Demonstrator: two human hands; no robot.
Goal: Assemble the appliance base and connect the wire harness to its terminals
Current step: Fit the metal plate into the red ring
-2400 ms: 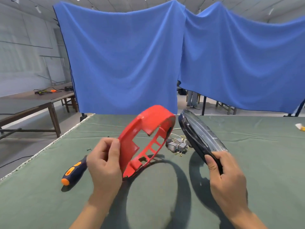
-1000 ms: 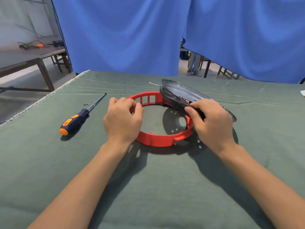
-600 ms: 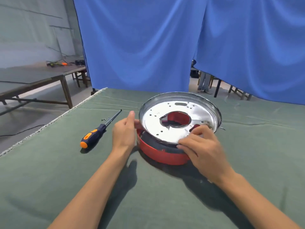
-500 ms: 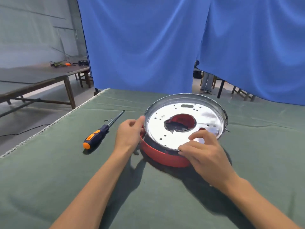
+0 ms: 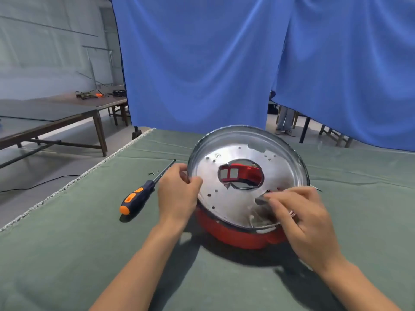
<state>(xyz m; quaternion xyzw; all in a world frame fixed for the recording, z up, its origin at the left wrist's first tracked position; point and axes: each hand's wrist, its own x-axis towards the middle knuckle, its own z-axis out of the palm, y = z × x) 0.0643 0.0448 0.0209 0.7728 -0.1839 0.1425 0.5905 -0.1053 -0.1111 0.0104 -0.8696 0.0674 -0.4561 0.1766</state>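
A shiny metal pan (image 5: 235, 151) with a round centre hole sits tilted on the red plastic base ring (image 5: 238, 236) on the green table. Red plastic shows through the hole. My left hand (image 5: 177, 194) pinches the pan's left rim between thumb and fingers. My right hand (image 5: 301, 218) grips the pan's near right rim, fingers curled over its edge. A thin wire end (image 5: 316, 188) sticks out beyond the right rim. The wire harness is otherwise hidden under the pan.
A screwdriver (image 5: 140, 194) with a black and orange handle lies left of the base, with small screws (image 5: 151, 173) near its tip. The green cloth table (image 5: 67, 254) drops off at its left edge. Blue curtains hang behind; a wooden table stands far left.
The red ring went down onto the table, and the metal pan was turned over and set on it. Since half a second ago the pan has tilted up toward me.
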